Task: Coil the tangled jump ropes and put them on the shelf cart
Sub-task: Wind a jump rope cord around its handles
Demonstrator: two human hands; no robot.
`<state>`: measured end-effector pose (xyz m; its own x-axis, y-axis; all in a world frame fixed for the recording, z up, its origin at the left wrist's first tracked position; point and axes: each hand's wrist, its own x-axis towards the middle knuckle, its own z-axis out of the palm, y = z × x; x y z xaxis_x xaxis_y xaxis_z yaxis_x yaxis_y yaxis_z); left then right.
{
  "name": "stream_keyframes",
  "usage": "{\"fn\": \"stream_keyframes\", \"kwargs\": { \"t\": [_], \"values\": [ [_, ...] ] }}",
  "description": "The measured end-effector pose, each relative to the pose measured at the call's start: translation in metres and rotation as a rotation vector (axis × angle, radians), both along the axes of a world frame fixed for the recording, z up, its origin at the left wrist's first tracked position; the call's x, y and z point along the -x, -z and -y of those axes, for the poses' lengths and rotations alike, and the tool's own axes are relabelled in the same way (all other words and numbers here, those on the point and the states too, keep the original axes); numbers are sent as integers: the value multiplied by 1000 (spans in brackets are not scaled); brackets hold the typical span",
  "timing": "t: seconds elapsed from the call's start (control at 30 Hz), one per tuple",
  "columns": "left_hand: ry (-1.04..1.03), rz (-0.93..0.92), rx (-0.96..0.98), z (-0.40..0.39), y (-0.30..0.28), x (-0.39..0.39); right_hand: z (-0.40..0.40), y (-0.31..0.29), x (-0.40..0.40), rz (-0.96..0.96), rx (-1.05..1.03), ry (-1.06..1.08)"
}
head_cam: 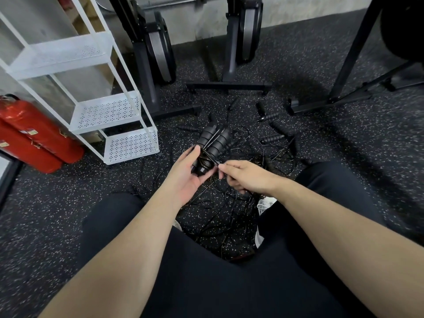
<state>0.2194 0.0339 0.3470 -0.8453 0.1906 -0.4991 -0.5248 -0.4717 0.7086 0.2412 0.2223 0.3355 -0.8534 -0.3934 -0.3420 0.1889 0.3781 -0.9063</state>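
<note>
Left hand (pixel 189 174): fingers curled round two black handles (pixel 214 141) — side by side.
Right hand (pixel 243 176): pinching thin rope (pixel 212 159) beside them.
Cart (pixel 110 111): white — left of the tangle (pixel 229 203).

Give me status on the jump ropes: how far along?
Early. Done: nothing stored; the white shelf cart shows no ropes on its visible shelves. In hand: left hand holds a pair of handles while right hand pinches its cord. Left: the tangled ropes and loose handles on the floor.

Two rope handles (pixel 213 143) in left hand (pixel 187 174)
</note>
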Motion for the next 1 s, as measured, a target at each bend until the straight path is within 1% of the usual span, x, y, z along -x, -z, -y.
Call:
{"fn": "stream_keyframes", "kwargs": {
  "t": [0.13, 0.23, 0.4, 0.53, 0.6, 0.67, 0.77, 0.87, 0.93, 1.0],
  "values": [
    [-66, 64, 0, 1, -2, -2, 4, -3, -2, -32, -35, 55],
    [-29, 84, 27, 0, -5, -4, 4, -5, -2, -22, -34, 66],
    [71, 49, 79, -2, -8, -6, -1, -6, -2, -14, -61, 30],
    [34, 58, 53, -1, -13, -3, -10, -6, -4, -5, -44, 49],
    [-3, 76, 2, 5, -14, -1, -13, -5, -2, -33, 6, 52],
    [-39, 97, -44, 12, -14, 2, -15, -3, 1, -41, 100, 32],
    [-94, 128, -92, 22, -14, 5, -16, 1, 6, -15, 215, 14],
    [-74, 157, -139, 29, -14, 7, -16, 2, 8, -24, 143, 23],
    [13, 160, -163, 34, -12, 7, -17, 1, 6, -15, 48, 45],
    [111, 159, -147, 36, -10, 6, -19, 1, 4, 14, -24, 81]
  ]
}}
